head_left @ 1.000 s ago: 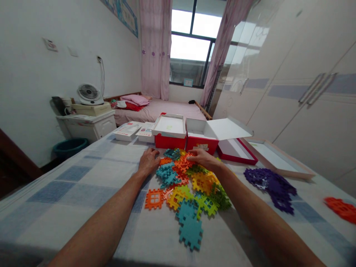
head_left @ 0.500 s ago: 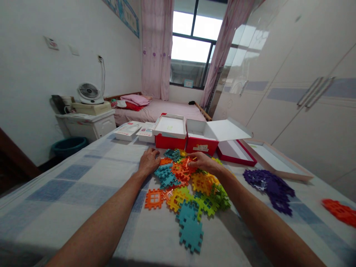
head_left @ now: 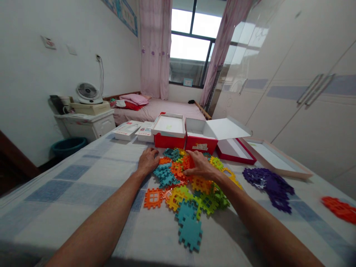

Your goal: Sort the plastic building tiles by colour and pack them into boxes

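Observation:
A heap of flat interlocking plastic tiles [head_left: 189, 193] in orange, teal, yellow and green lies on the checked tablecloth [head_left: 69, 193] in front of me. My left hand [head_left: 148, 161] rests palm down at the heap's left far edge, fingers spread beside a teal tile [head_left: 165, 174]. My right hand [head_left: 198, 165] lies over the orange tiles [head_left: 180, 167] at the far middle of the heap, fingers curled onto them. A single orange tile [head_left: 154, 198] sits apart at the left, and a large teal tile [head_left: 190, 233] lies nearest me.
Two red boxes [head_left: 170, 141] with white lids stand open behind the heap, with a shallow tray [head_left: 274, 159] to their right. A purple tile pile [head_left: 269, 187] and orange tiles [head_left: 339, 209] lie at the right. Wardrobe doors stand on the right; a bed, a fan and a window lie beyond.
My right hand slid a little left and nearer, pressing down on the orange tiles. Yellow tiles to its right came into view. My left hand has stayed put.

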{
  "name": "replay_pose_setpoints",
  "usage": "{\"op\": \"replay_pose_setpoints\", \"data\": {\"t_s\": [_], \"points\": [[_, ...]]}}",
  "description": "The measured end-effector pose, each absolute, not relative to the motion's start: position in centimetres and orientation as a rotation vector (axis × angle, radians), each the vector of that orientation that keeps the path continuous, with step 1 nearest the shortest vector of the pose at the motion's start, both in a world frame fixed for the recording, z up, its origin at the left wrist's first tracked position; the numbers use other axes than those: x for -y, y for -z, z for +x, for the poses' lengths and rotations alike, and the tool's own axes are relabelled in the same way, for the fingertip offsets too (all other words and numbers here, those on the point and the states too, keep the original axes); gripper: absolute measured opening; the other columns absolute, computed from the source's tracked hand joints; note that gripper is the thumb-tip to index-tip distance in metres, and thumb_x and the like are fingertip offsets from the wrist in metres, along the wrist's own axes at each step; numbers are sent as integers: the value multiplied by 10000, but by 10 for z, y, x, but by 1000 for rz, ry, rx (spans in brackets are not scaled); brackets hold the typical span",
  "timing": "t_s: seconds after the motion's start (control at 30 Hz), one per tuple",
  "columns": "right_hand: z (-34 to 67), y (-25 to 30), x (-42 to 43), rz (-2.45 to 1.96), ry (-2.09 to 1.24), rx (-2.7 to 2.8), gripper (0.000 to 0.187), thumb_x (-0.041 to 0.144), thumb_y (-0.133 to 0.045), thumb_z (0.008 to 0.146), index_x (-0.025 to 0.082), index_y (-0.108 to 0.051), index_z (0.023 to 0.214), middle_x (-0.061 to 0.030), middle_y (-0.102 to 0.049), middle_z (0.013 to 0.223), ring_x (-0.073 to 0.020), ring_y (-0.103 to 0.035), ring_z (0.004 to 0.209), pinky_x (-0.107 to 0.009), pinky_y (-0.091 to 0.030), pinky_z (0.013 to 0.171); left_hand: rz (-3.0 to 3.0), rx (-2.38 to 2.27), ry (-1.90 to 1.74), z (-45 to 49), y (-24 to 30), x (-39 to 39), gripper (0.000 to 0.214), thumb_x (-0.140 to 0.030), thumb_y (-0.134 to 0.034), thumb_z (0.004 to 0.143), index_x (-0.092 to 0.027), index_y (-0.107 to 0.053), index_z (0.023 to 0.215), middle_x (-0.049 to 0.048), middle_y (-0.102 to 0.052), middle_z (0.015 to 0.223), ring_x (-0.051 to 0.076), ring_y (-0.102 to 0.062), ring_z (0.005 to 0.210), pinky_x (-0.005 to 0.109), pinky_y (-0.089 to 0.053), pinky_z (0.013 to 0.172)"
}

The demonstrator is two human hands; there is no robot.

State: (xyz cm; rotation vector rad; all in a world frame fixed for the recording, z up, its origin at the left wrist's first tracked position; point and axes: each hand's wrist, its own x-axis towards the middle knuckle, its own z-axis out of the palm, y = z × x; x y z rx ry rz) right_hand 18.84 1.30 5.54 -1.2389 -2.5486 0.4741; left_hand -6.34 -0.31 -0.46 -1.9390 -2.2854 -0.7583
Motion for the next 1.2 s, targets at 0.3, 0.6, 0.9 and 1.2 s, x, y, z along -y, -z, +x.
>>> {"op": "replay_pose_setpoints", "data": {"t_s": [0.3, 0.6, 0.9, 1.2], "points": [[198, -51, 12, -1000, -415, 2575, 649, 235, -692, 703, 182, -440, 1299, -131, -520, 1234, -265, -522, 1125, -404, -413, 949, -1929, 2281, 764, -64, 6, 3, 358, -266, -452, 802, -171, -684, 1058, 91, -634, 1116, 235, -587, 1025, 327, -449, 949], [201, -47, 15, -849, -347, 2303, 530, 212, -631, 693, 185, -456, 1192, -96, -565, 1148, -209, -554, 1051, -339, -438, 920, -1980, 2229, 661, -71, 9, -1, 405, -300, -410, 794, -162, -678, 1064, 99, -644, 1125, 238, -603, 1033, 319, -449, 955], [358, -75, 12, -1381, -265, 1614, 516, 386, -662, 661, 175, -483, 1097, -67, -618, 991, -193, -601, 847, -336, -474, 797, -2086, 2200, 592, -83, 9, -7, 488, -388, -346, 782, -139, -675, 1043, 148, -634, 1163, 310, -608, 1042, 414, -459, 952], [576, -47, -6, -2286, 315, 1277, 510, 306, -651, 650, 86, -536, 1096, -185, -623, 1035, -278, -594, 928, -352, -457, 782, -2113, 2210, 628, -87, 9, -7, 443, -435, -337, 746, -183, -641, 948, 124, -650, 1127, 317, -608, 1020, 444, -457, 949]]}}
